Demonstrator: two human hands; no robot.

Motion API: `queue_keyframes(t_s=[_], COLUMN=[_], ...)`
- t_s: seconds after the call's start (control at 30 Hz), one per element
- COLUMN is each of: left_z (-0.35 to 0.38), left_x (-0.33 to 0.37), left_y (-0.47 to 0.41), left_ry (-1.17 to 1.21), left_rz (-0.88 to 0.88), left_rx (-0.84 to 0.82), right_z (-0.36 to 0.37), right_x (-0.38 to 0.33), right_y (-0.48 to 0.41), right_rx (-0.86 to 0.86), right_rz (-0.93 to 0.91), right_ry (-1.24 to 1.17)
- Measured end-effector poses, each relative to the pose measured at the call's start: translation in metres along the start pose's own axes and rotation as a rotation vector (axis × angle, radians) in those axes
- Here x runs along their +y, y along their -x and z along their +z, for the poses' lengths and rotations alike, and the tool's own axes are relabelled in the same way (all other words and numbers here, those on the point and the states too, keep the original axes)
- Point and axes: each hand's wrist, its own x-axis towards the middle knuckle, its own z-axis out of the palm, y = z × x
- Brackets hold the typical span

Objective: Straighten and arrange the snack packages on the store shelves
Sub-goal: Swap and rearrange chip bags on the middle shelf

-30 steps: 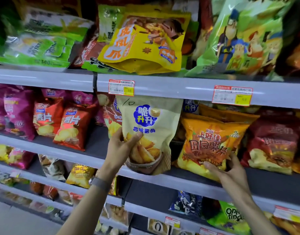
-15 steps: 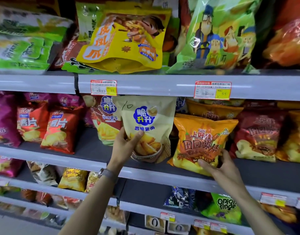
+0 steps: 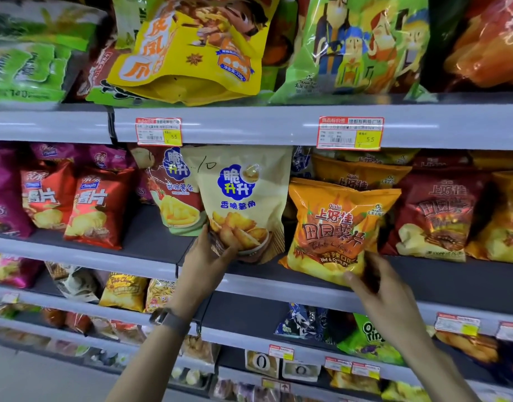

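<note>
A beige potato-wedge bag (image 3: 243,195) stands upright on the middle shelf (image 3: 151,242); my left hand (image 3: 208,259) grips its lower left corner. To its right an orange spicy-chip bag (image 3: 336,224) leans at the shelf front, and my right hand (image 3: 374,282) holds its bottom right corner, thumb in front. A red-and-white fries bag (image 3: 174,192) stands just behind the beige bag on its left. Two red chip bags (image 3: 95,207) stand further left.
A dark red chip bag (image 3: 435,213) and more orange bags fill the shelf to the right. A yellow pouch (image 3: 191,47) and a green cartoon bag (image 3: 356,44) overhang the top shelf. Lower shelves hold small packs. A bare stretch of shelf lies between the red bags and the fries bag.
The beige bag has been pushed back and set more upright on the shelf, uncovering the fries bag behind. The orange bag shifted slightly under my right hand.
</note>
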Motion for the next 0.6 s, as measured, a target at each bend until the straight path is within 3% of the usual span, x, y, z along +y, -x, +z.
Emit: queue_keyframes(t_s=[0.23, 0.6], left_z=[0.016, 0.036], left_x=[0.008, 0.047], left_y=[0.038, 0.109], left_ry=[-0.240, -0.379], left_rz=[0.015, -0.096], left_rx=[-0.007, -0.015], right_z=[-0.002, 0.022], right_x=[0.010, -0.047], right_y=[0.025, 0.027], right_rx=[0.164, -0.248], right_rz=[-0.096, -0.375], right_ry=[0.024, 0.221])
